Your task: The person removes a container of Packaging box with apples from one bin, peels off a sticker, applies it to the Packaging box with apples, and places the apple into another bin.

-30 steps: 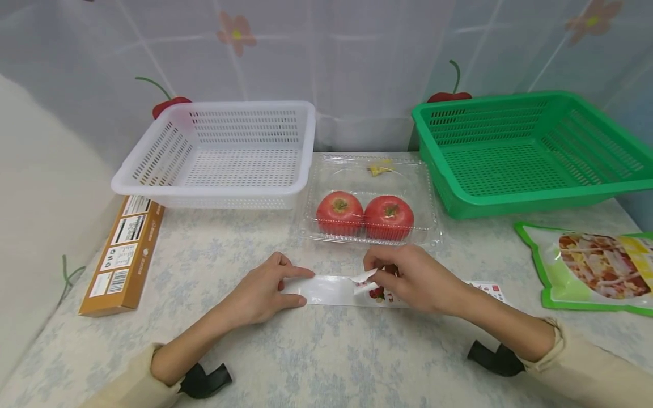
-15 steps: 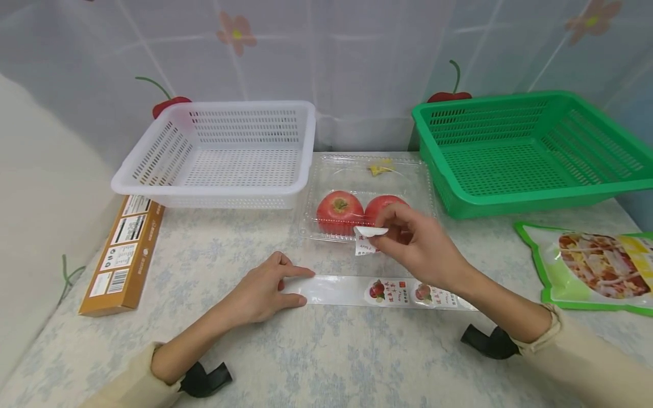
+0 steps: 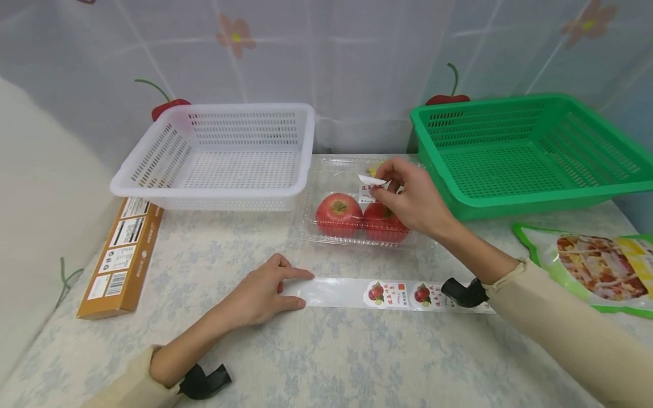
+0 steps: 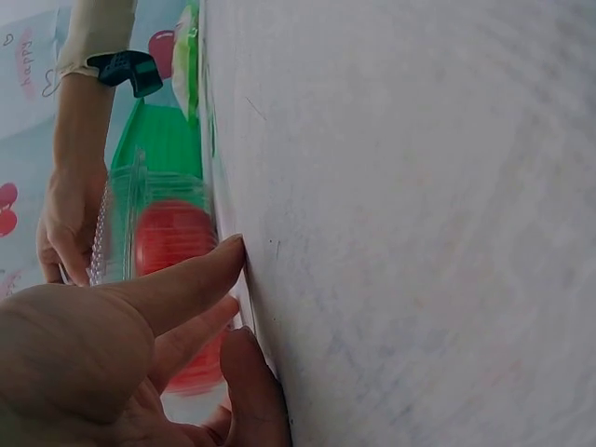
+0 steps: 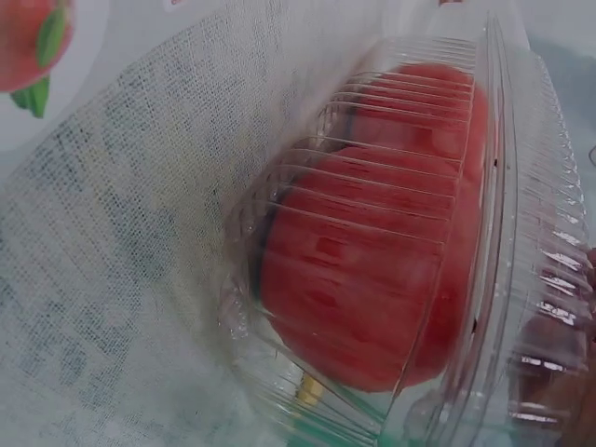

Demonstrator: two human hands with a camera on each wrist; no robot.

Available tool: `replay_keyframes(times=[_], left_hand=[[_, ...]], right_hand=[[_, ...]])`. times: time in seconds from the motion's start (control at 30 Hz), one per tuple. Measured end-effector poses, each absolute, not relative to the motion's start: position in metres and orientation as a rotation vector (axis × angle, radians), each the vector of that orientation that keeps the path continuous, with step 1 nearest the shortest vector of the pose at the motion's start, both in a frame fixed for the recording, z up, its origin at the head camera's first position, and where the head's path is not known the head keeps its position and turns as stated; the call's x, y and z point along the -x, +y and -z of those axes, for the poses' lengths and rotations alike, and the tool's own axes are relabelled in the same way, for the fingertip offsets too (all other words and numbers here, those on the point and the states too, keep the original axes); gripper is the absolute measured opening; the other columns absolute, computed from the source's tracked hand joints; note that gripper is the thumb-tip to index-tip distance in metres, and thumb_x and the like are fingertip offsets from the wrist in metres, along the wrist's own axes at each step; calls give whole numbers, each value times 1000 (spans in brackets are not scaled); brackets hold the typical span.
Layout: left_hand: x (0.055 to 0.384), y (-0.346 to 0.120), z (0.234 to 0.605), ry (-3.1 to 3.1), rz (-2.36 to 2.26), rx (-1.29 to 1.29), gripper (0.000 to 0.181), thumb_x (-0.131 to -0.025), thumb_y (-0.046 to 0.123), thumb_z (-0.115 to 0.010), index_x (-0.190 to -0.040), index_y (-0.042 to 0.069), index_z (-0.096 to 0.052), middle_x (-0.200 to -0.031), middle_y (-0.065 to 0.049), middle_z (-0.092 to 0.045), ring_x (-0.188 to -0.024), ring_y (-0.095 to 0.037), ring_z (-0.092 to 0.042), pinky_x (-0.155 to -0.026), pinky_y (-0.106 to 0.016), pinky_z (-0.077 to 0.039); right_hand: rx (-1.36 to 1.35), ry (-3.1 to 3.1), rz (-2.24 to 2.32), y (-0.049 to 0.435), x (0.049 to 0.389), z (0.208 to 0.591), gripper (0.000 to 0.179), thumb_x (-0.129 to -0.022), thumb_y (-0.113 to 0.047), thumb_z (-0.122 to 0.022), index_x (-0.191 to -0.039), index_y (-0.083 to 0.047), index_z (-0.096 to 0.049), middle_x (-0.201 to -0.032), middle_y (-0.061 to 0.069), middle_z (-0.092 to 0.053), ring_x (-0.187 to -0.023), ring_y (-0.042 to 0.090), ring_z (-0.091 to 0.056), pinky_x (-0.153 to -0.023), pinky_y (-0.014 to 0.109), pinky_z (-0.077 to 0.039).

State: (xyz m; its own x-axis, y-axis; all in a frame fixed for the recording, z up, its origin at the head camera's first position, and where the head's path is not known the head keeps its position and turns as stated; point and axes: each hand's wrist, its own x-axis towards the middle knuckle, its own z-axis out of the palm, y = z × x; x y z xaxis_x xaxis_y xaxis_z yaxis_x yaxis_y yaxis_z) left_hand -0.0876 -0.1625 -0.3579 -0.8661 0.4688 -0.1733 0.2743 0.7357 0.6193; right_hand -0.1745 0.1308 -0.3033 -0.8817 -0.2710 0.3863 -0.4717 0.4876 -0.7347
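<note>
My right hand (image 3: 413, 195) pinches a partly curled white label sticker (image 3: 366, 194) above the clear plastic clamshell box (image 3: 326, 175). Two red apples (image 3: 339, 214) sit inside the box under its lid, the right one partly covered from the head camera. On the table, my left hand (image 3: 260, 292) rests its thumb and index finger on the left end of a glossy backing strip (image 3: 334, 290). Several printed apple stickers (image 3: 386, 294) remain on that strip. In the right wrist view the box (image 5: 494, 186) and its apples (image 5: 363, 270) fill the middle; the sticker is hidden there.
A white basket (image 3: 209, 191) stands behind on the left, a green basket (image 3: 530, 198) behind on the right. An orange-brown carton (image 3: 121, 255) lies at the left, and a green-edged food packet (image 3: 594, 266) at the right.
Having peeled the sticker off the strip, my right hand has lifted it away and carried it back over the clamshell box. My left hand has stayed at the strip's end.
</note>
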Motion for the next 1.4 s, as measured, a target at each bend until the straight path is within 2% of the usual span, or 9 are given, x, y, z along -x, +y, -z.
replay_keyframes(times=[0.4,0.63,0.83,0.93,1.03,1.1,1.2,1.3,1.4], left_hand=[[90,-162,354,2621,-771,-636,46,-84,21,-81,-127,20,-68,-103,2,-48,-71,-13,-46,-57,-26,-41],[92,-160,348,2682,-826,-591,42,-85,23,-80,-126,23,-69,-105,-1,-48,-69,-12,-47,-56,-27,-41],[97,-158,340,2808,-1060,-633,34,-87,19,-78,-119,17,-72,-95,-4,-54,-70,-15,-46,-55,-29,-40],[100,-154,335,2879,-1146,-655,36,-87,19,-77,-123,16,-71,-96,-3,-53,-74,-18,-47,-55,-29,-40],[104,-150,331,2887,-1238,-673,44,-90,21,-75,-133,17,-64,-109,-7,-50,-78,-21,-53,-58,-30,-46],[107,-148,330,2849,-1279,-675,51,-92,25,-72,-140,19,-58,-128,-10,-45,-88,-24,-59,-67,-34,-54],[112,-145,329,2751,-1281,-671,61,-94,34,-69,-149,21,-46,-153,-13,-24,-107,-31,-60,-83,-45,-56],[116,-144,329,2649,-1278,-667,65,-96,39,-65,-153,22,-39,-161,-13,-10,-131,-36,-45,-95,-49,-50],[120,-144,331,2573,-1327,-657,63,-97,37,-64,-153,19,-40,-162,-13,-13,-141,-34,-32,-100,-45,-47]], right_hand=[[-602,-2697,-1205,126,181,308,17,-89,4,-65,-104,1,-57,-98,14,-63,-79,26,-55,-72,35,-45],[-615,-2721,-1173,126,181,309,23,-88,3,-67,-109,2,-57,-101,14,-62,-82,27,-55,-74,35,-47],[-582,-2748,-1159,124,181,309,40,-88,2,-71,-122,0,-51,-106,15,-60,-84,28,-56,-72,37,-48],[-601,-2733,-1118,124,180,309,36,-88,3,-68,-119,-1,-49,-109,16,-57,-83,27,-54,-70,37,-48],[-653,-2692,-1042,124,178,310,23,-88,7,-63,-105,-2,-50,-104,15,-54,-82,27,-52,-69,38,-46],[-694,-2658,-1002,124,177,311,19,-86,11,-58,-95,-4,-49,-100,15,-51,-82,28,-50,-69,38,-46],[-741,-2611,-983,125,177,313,21,-83,15,-53,-83,-6,-49,-98,13,-49,-83,27,-50,-69,38,-46],[-770,-2596,-990,124,176,314,22,-82,15,-52,-79,-6,-53,-101,14,-51,-86,28,-51,-71,39,-48],[-774,-2635,-954,123,176,313,18,-86,11,-55,-82,-5,-62,-108,15,-54,-94,30,-53,-77,41,-51]])
